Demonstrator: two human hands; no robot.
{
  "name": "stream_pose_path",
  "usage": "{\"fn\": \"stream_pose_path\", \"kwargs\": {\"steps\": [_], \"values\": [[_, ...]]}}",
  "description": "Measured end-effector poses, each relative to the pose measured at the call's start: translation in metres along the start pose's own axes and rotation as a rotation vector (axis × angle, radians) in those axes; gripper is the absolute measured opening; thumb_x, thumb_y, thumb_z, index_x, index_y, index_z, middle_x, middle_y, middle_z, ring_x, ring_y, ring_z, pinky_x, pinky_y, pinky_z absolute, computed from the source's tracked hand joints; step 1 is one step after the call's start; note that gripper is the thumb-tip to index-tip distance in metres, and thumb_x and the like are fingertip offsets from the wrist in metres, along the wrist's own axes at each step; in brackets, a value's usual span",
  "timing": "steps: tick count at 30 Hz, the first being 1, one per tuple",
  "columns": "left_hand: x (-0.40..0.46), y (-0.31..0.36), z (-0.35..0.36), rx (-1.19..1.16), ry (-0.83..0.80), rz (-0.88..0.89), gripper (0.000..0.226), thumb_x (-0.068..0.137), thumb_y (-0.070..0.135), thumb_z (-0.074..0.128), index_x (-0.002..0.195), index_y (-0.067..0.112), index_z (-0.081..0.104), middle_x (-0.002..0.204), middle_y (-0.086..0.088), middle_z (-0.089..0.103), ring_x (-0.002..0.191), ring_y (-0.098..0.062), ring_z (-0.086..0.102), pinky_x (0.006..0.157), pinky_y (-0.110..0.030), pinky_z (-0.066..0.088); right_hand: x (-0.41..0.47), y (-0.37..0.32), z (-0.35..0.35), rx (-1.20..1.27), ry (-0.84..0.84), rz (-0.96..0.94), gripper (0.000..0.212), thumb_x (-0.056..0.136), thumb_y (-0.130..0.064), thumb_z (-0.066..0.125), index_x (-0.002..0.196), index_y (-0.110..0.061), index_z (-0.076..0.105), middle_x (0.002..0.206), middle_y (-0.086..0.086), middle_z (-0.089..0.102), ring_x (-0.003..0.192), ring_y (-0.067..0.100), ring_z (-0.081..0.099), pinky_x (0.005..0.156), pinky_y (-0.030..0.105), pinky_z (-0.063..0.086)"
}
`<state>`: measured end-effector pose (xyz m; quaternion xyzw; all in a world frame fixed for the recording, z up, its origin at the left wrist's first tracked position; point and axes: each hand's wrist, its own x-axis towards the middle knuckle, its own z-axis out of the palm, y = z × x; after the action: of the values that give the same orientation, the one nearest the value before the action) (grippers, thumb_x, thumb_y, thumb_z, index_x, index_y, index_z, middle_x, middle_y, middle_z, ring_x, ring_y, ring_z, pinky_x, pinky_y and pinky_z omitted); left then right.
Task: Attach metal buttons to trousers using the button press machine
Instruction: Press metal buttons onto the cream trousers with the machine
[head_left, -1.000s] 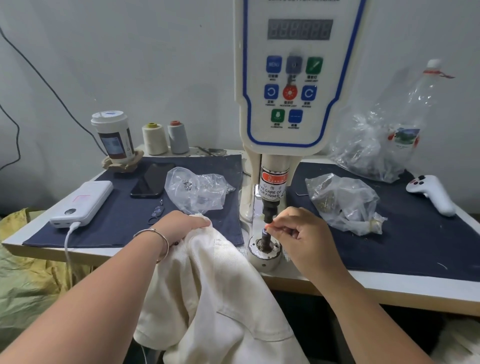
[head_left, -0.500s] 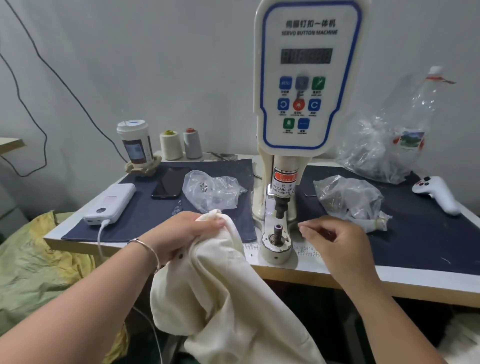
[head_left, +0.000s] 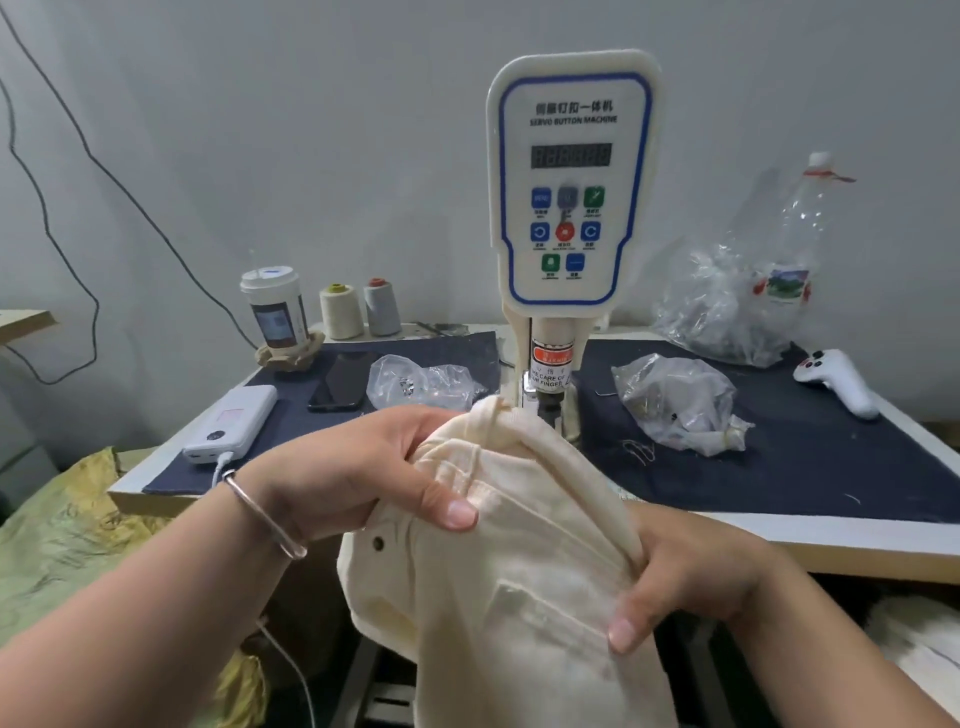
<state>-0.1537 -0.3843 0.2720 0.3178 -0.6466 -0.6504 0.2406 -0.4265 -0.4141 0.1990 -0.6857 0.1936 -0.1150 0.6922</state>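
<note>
Grey wall, desk (head_left: 779, 535) with press (head_left: 571, 208) at centre.
Both hands, left (head_left: 353, 478) and right (head_left: 691, 577), have fingers clamped on trousers (head_left: 519, 571) at lower centre; positioning step, next the waistband must lie under the punch.

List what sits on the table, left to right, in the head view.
Power bank → cup → cream spool → grey spool → press machine → white controller.
</note>
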Motion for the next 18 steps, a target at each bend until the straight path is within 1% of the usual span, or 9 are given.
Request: {"fn": "stream_pose_path", "kwargs": {"steps": [1,3,6,8,10,13,15,17,18], "values": [[0.0,-0.003,-0.003,0.026,-0.025,-0.046,0.057,0.068,0.002,0.076,0.122,-0.004,0.061,0.11,-0.019,0.067,0.097,-0.029,0.066,0.082,-0.036,0.057,-0.006,0.004,-0.005,0.018,0.016,0.01,0.062,0.059,-0.004,0.079,0.117,0.007,0.059,0.109,0.028,0.064,0.097,0.03,0.06,0.084,0.037,0.05],[-0.001,-0.012,-0.011,0.088,-0.095,-0.176,0.059,0.067,0.005,0.084,0.12,-0.007,0.061,0.113,-0.023,0.067,0.099,-0.031,0.066,0.085,-0.038,0.056,-0.014,0.018,-0.014,0.129,0.054,0.033,0.065,0.059,-0.011,0.085,0.114,0.011,0.06,0.105,0.024,0.067,0.092,0.027,0.065,0.082,0.034,0.052],[0.002,-0.033,-0.017,0.06,-0.113,-0.328,0.043,0.076,0.018,0.084,0.11,-0.003,0.068,0.109,-0.018,0.071,0.095,-0.027,0.069,0.086,-0.037,0.057,-0.02,0.037,-0.019,0.352,0.116,0.008,0.044,0.067,-0.007,0.08,0.109,-0.001,0.07,0.099,0.012,0.072,0.086,0.02,0.069,0.078,0.03,0.054],[0.008,-0.049,-0.015,-0.043,-0.018,-0.329,0.041,0.085,0.015,0.073,0.117,-0.008,0.064,0.118,-0.025,0.065,0.102,-0.032,0.066,0.093,-0.042,0.054,-0.016,0.04,-0.022,0.443,0.186,-0.018,0.052,0.068,-0.013,0.083,0.116,0.0,0.067,0.104,0.016,0.07,0.086,0.022,0.07,0.075,0.031,0.056],[0.016,-0.063,-0.011,-0.177,0.113,-0.288,0.046,0.086,0.016,0.067,0.124,-0.011,0.059,0.125,-0.031,0.06,0.105,-0.035,0.064,0.093,-0.043,0.054,-0.007,0.034,-0.031,0.466,0.35,0.022,0.062,0.068,-0.02,0.085,0.121,0.003,0.063,0.109,0.023,0.067,0.085,0.027,0.07,0.072,0.033,0.058],[0.036,-0.076,-0.003,-0.278,0.381,-0.296,0.045,0.079,0.012,0.074,0.117,-0.01,0.065,0.116,-0.032,0.066,0.095,-0.035,0.068,0.084,-0.041,0.056,0.01,0.017,-0.049,0.497,0.576,0.207,0.047,0.077,-0.02,0.069,0.119,0.002,0.065,0.103,0.02,0.07,0.082,0.026,0.07,0.068,0.032,0.058],[0.052,-0.083,-0.001,-0.347,0.508,-0.332,0.042,0.08,0.014,0.071,0.115,-0.009,0.067,0.107,-0.026,0.07,0.085,-0.031,0.07,0.077,-0.036,0.057,0.02,0.005,-0.06,0.566,0.654,0.263,0.041,0.085,-0.016,0.062,0.123,-0.001,0.063,0.102,0.018,0.069,0.084,0.026,0.066,0.071,0.034,0.057],[0.067,-0.084,0.0,-0.38,0.581,-0.362,0.038,0.089,0.018,0.065,0.118,-0.007,0.067,0.114,-0.025,0.069,0.091,-0.031,0.068,0.079,-0.035,0.056,0.028,-0.004,-0.069,0.565,0.713,0.273,0.037,0.093,-0.015,0.057,0.127,-0.002,0.06,0.103,0.019,0.065,0.083,0.027,0.064,0.073,0.035,0.055],[0.073,-0.083,-0.002,-0.378,0.603,-0.365,0.037,0.093,0.022,0.064,0.119,-0.004,0.067,0.116,-0.024,0.068,0.093,-0.03,0.067,0.08,-0.035,0.056,0.031,-0.007,-0.074,0.557,0.735,0.278,0.035,0.094,-0.016,0.056,0.125,-0.001,0.061,0.1,0.02,0.066,0.079,0.027,0.066,0.069,0.034,0.057]]}}
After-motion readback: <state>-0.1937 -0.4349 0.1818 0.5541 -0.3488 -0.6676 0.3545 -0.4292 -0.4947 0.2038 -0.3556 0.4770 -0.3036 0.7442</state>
